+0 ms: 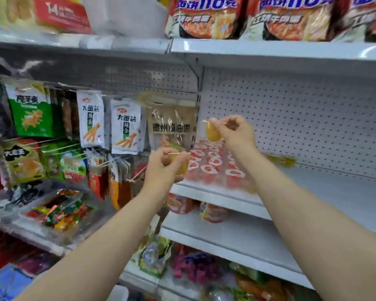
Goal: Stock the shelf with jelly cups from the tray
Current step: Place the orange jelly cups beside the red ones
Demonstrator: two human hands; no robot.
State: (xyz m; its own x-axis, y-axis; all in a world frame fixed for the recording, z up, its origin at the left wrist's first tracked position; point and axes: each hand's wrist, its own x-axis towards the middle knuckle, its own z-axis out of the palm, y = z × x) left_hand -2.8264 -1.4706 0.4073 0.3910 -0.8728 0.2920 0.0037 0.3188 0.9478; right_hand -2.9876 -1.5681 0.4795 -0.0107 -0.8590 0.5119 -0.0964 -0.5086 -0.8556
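Both arms reach up toward the white shelf (326, 192), each hand holding one yellow jelly cup. The left hand (163, 164) grips its yellow cup (181, 164) with fingers curled round the body, the rim level under the thumb; it hangs at the shelf's front left corner, just over the edge. The right hand (233, 131) is higher and further in — its fingertips pinch the rim of a second yellow cup (213, 132), which dangles tilted above the shelf, clear of what stands below.

On the shelf, between and under the two hands, stands a block of red cups (213, 166) with white-ringed lids, set close together in rows at the left end. Further right, near the pegboard back (302, 118), a few more yellow cups (281, 160) lie blurred — how many I cannot tell. The rest of the board to the right is bare white.

The tray is not in view.

To the left hang snack packets (109, 124) on hooks, green and white ones among them, with a clear bag (172, 127) beside the shelf's post. Overhead sit noodle packs (248, 16) in red and orange. Lower shelves hold more packets (193, 270), too blurred to name
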